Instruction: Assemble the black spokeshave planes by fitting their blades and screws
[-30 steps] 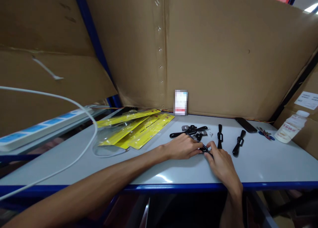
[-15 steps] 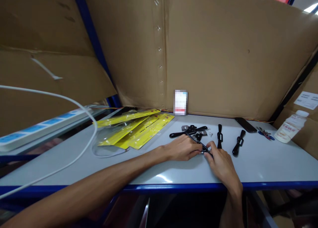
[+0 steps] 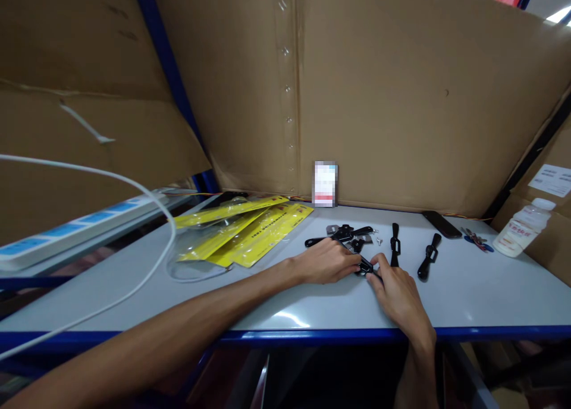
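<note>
Just in front of a loose group of parts, my two hands hold a black spokeshave body (image 3: 366,267) between them. My left hand (image 3: 328,260) is closed around its left handle. With thumb and fingers, my right hand (image 3: 398,293) pinches the right end. Part of the tool is hidden by my fingers. Behind my left hand lie another black spokeshave (image 3: 360,232), flat metal blades (image 3: 368,239) and small silver screws (image 3: 379,241). Right of my hands, two more black spokeshave bodies (image 3: 395,246) lie apart from each other on the grey tabletop (image 3: 294,305).
Yellow tool packages (image 3: 272,233) with clear plastic spread over the left side. A propped phone (image 3: 325,184) leans on the cardboard. Farther right are a dark phone (image 3: 441,224), keys (image 3: 476,240) and a bottle (image 3: 523,227). A white cable (image 3: 172,219) loops past a power strip (image 3: 80,227).
My left hand has shifted slightly up and left along the handle, so more of the spokeshave's middle shows. My right hand keeps its pinch almost in place.
</note>
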Demonstrator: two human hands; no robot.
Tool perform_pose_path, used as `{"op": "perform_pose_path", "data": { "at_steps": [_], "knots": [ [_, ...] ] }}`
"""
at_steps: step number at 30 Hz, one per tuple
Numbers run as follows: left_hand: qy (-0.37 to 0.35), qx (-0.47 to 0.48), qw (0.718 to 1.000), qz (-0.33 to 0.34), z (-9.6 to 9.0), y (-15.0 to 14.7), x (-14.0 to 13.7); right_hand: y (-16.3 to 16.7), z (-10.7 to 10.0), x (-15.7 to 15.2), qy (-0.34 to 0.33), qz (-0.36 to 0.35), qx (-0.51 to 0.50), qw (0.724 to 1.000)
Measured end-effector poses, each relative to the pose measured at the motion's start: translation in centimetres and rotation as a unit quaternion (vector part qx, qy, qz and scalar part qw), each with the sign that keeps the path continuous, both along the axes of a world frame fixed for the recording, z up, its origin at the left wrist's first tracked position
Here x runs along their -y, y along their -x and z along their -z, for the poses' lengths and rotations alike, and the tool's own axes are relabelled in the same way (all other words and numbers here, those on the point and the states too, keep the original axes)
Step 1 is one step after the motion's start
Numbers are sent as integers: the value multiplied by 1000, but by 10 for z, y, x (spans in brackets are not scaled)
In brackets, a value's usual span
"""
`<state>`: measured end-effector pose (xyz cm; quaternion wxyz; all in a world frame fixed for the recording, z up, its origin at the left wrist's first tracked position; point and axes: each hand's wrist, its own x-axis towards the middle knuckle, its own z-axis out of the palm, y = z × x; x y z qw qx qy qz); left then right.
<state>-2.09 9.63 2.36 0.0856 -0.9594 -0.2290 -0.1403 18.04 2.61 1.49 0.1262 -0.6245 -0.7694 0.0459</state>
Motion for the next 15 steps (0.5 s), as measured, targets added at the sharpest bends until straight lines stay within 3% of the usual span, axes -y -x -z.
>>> {"op": "perform_pose_path", "data": {
  "at_steps": [9,15],
  "knots": [
    [93,55,994,7,-1,1,4,-2,1,-1,8,-6,-5,1000],
    [95,58,994,0,-2,3,5,1,-2,0,20,3,-11,1000]
  ]
}}
